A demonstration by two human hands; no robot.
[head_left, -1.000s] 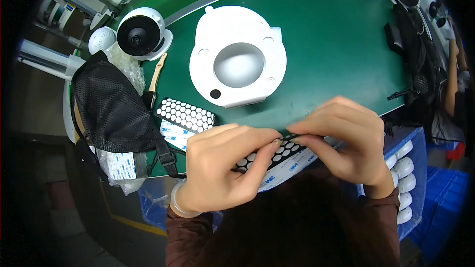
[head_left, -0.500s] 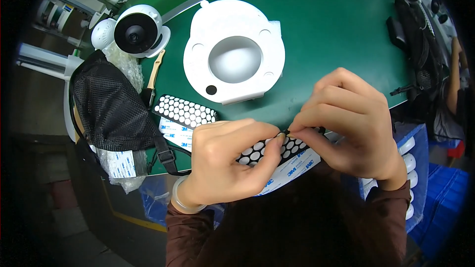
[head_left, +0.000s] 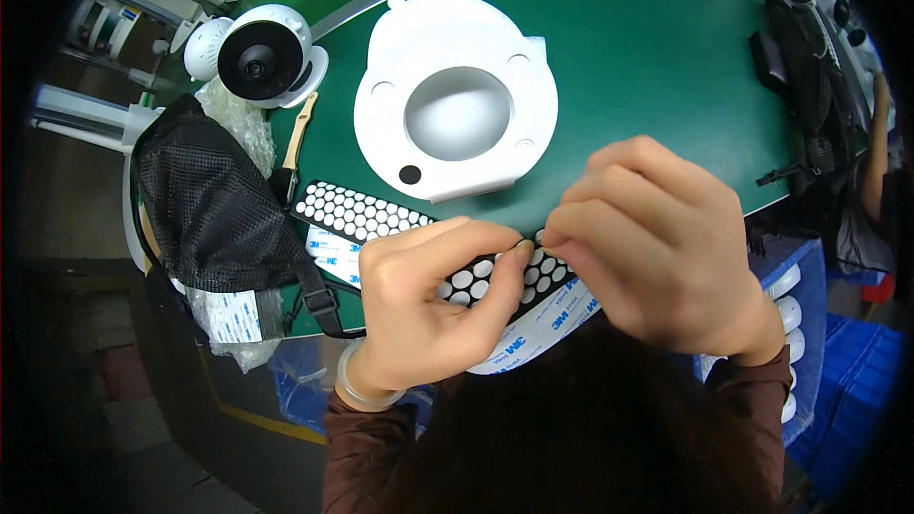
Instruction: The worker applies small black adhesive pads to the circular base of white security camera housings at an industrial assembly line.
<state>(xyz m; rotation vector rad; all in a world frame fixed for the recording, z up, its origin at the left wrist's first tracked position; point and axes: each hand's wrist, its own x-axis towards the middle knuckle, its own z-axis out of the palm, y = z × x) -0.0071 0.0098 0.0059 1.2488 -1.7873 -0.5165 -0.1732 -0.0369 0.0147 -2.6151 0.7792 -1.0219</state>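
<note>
My left hand (head_left: 424,300) pinches the upper edge of a black sheet of round white adhesive dots (head_left: 543,276), whose pale printed backing hangs below. Close beside those fingertips, my right hand (head_left: 657,247) has its thumb and forefinger pressed together over the same sheet; whatever they grip is hidden. A second dotted sheet (head_left: 357,211) lies on the table left of my left hand, partly on more printed backing. Beyond my hands rests a white plastic housing (head_left: 381,119) with a large round opening and one black dot (head_left: 409,174) at its lower left.
On the left are a black mesh bag (head_left: 214,209), bubble wrap (head_left: 233,128), a wooden-handled brush (head_left: 302,133) and a white camera with a black front (head_left: 257,62). Black straps and pouches (head_left: 804,86) line the right edge. A blue bin (head_left: 804,324) with white round parts stands below right.
Both hands and the held sheet have shifted slightly left. The right fingertips now sit a little higher, over the sheet's upper edge, and more of its printed backing shows.
</note>
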